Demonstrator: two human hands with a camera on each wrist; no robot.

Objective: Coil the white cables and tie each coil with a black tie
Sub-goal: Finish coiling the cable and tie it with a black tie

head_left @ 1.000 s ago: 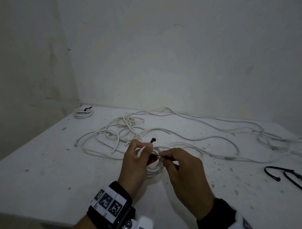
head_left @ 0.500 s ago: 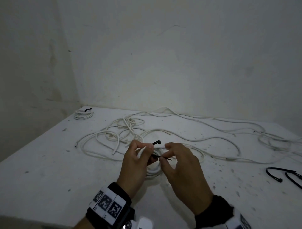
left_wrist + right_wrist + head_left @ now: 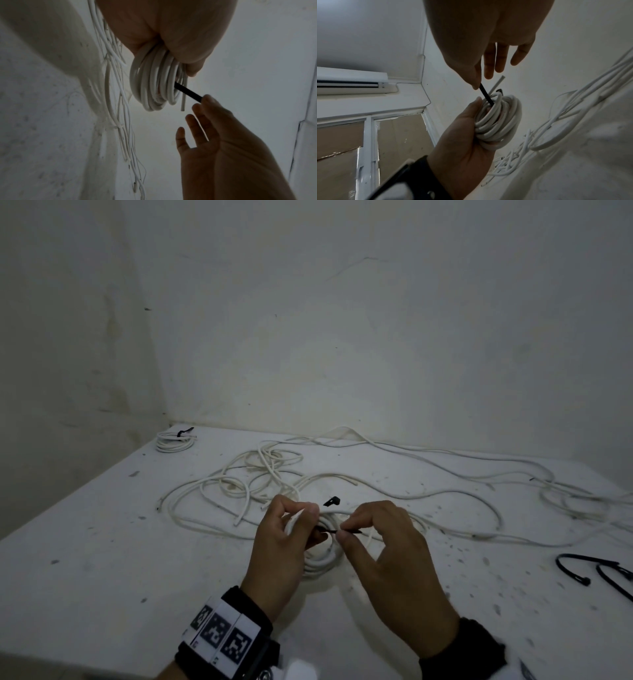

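- The left hand (image 3: 281, 546) has its fingers curled round a small coil of white cable (image 3: 498, 121), holding it up just above the worktop (image 3: 102, 542).
- The right hand (image 3: 387, 546) pinches the tail of a black tie (image 3: 187, 92) between thumb and forefinger; its other fingers hang loosely spread.
- The tie passes through the middle of the coil, and its head (image 3: 332, 501) sticks up behind the left hand; whether the tail has entered the head is hard to tell, but it seems not yet locked.
- Done so far: one tied coil (image 3: 175, 440) lies at the far left corner of the worktop, with a black tie on it.
- In hand: the second coil, wound but, by my judgement, still to be cinched.
- Left: a long tangle of loose white cables (image 3: 411, 474) spreads across the worktop, and spare black ties (image 3: 592, 571) lie near its right edge.
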